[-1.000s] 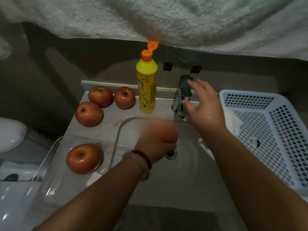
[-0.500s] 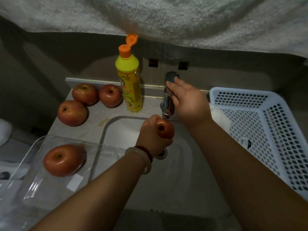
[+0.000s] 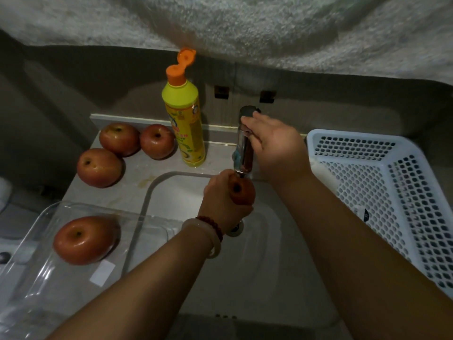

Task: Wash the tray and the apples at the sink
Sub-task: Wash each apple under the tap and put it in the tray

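My left hand (image 3: 220,197) grips a red apple (image 3: 241,192) over the sink basin (image 3: 257,253), right under the chrome tap (image 3: 244,148). My right hand (image 3: 277,148) rests on the tap, fingers laid over its top and handle. Three more red apples sit on the counter at the back left: one (image 3: 119,139), one (image 3: 157,141) and one (image 3: 99,167). A clear glass tray (image 3: 36,273) lies at the front left, overhanging the sink's left edge, with one apple (image 3: 84,239) in it.
A yellow dish-soap bottle (image 3: 185,123) with its orange cap flipped open stands left of the tap. A white perforated plastic basket (image 3: 397,192) fills the right side. A white cloth (image 3: 321,173) lies between basket and tap. The drain (image 3: 236,228) is partly hidden by my left wrist.
My right hand has come down from hovering near the tap onto it. My left hand has carried the apple up under the spout.
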`<state>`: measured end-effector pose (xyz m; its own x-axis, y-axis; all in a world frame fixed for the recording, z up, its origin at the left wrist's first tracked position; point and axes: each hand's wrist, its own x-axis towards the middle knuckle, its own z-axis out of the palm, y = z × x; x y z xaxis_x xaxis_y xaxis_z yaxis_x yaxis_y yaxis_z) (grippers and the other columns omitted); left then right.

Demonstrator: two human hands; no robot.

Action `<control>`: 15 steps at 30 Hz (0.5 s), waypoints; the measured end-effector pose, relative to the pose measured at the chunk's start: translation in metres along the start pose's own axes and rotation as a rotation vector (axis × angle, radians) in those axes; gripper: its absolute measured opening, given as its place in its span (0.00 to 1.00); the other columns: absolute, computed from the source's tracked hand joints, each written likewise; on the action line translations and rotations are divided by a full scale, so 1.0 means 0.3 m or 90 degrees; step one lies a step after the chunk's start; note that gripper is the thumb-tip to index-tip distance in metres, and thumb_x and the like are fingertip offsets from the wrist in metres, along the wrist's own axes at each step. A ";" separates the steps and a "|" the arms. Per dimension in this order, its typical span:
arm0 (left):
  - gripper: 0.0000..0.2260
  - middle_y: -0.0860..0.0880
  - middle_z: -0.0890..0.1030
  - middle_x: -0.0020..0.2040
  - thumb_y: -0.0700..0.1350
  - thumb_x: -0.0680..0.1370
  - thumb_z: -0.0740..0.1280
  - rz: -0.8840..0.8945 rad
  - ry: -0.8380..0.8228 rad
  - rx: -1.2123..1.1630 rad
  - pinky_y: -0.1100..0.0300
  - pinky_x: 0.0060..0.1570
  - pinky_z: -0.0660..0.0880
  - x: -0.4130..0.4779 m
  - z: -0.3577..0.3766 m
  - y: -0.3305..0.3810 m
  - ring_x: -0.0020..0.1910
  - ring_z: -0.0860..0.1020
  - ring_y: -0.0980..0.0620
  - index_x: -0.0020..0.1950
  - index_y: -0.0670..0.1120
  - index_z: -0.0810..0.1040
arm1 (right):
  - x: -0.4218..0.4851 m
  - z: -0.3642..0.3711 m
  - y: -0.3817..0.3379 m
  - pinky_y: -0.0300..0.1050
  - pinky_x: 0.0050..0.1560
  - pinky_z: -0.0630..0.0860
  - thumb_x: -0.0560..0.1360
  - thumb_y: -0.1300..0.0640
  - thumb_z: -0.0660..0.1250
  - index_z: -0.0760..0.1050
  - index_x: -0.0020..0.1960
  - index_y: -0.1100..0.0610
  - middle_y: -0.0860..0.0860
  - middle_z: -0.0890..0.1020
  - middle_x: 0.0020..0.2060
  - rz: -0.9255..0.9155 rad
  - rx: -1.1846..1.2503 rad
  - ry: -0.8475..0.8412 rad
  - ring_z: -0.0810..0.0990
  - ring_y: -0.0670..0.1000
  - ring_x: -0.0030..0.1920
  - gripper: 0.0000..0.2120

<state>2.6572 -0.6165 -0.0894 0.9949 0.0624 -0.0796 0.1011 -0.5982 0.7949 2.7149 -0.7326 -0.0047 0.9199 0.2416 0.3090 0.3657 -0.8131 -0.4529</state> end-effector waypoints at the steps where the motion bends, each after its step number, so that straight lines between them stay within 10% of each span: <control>1: 0.26 0.50 0.78 0.52 0.45 0.61 0.80 0.000 -0.001 -0.005 0.47 0.53 0.77 0.002 0.001 -0.002 0.52 0.76 0.48 0.54 0.51 0.74 | 0.003 -0.003 0.000 0.54 0.66 0.69 0.78 0.57 0.58 0.76 0.66 0.60 0.62 0.76 0.64 0.000 0.004 -0.005 0.75 0.61 0.65 0.19; 15: 0.27 0.50 0.77 0.53 0.45 0.61 0.81 0.004 -0.008 -0.033 0.48 0.54 0.76 0.004 -0.008 0.001 0.53 0.75 0.49 0.56 0.50 0.74 | 0.008 0.001 0.008 0.50 0.67 0.69 0.78 0.57 0.59 0.75 0.67 0.60 0.61 0.77 0.64 -0.002 0.022 0.010 0.75 0.59 0.65 0.19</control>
<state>2.6583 -0.6147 -0.0879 0.9954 0.0484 -0.0824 0.0954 -0.5561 0.8256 2.7179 -0.7340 -0.0054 0.9162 0.2356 0.3243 0.3739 -0.7936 -0.4799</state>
